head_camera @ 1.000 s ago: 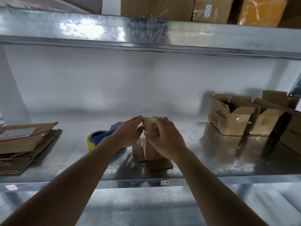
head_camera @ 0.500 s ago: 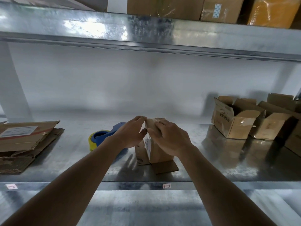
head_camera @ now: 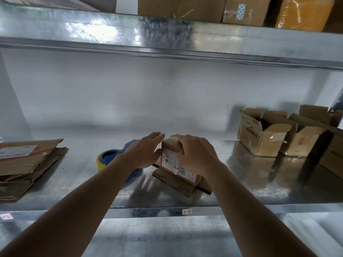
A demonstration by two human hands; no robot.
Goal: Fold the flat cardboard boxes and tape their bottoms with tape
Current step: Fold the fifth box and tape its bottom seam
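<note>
You are working at the metal shelf (head_camera: 78, 186), with a small cardboard box (head_camera: 171, 154) standing near its front edge, its lower flaps splayed flat on the shelf. Your right hand (head_camera: 196, 154) is lying over the box's top and near side, its fingers (head_camera: 182, 140) curling over the top edge and gripping it. Your left hand (head_camera: 143, 152) is sitting against the box's left side, its fingers (head_camera: 157, 134) reaching out nearly straight past the top corner and the thumb touching the side panel; it is grasping nothing. A white label (head_camera: 169, 160) is showing on the face towards you. The tape dispenser (head_camera: 109, 158), blue with a yellow roll, is lying on the shelf just behind your left wrist. Flattened cardboard (head_camera: 24, 164) is lying in a pile at the far left. Folded boxes (head_camera: 265, 133) with open tops are standing at the right.
</note>
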